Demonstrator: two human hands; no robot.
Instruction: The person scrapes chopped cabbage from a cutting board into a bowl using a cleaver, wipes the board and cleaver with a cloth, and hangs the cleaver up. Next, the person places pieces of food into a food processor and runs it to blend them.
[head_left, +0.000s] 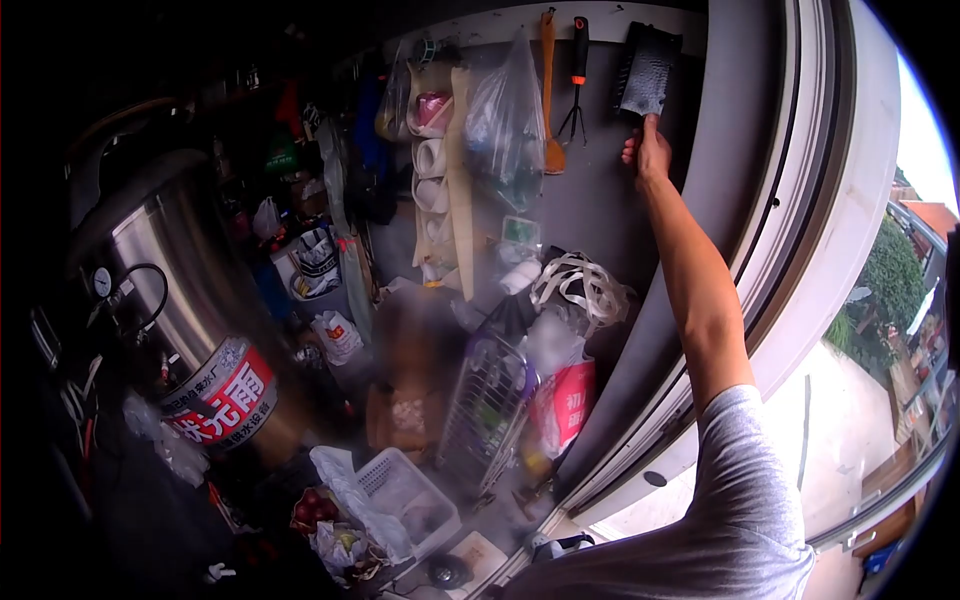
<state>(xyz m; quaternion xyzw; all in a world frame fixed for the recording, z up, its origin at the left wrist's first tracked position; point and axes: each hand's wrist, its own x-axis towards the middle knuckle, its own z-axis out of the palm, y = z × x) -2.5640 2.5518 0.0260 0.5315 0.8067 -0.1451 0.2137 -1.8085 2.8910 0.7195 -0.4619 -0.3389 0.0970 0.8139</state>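
Note:
My right hand (pixel 652 152) reaches up to the wall at the upper right. Its fingers are curled and the thumb is raised, gripping the lower end of a black flat tool with a dimpled surface (pixel 652 72). The tool is upright against the wall; its exact kind I cannot make out. Left of it hang a hand cultivator (pixel 577 90) with a black and orange handle and a brown long-handled spatula (pixel 549 95). My left hand does not show.
Plastic bags (pixel 505 110) and a hanging pocket organizer (pixel 430 190) cover the wall further left. Below are a folding cart (pixel 485 390), a white plastic basket (pixel 440 505) and a red bag (pixel 565 400). A large metal tank (pixel 175 270) stands left. The door frame (pixel 775 200) runs beside my arm.

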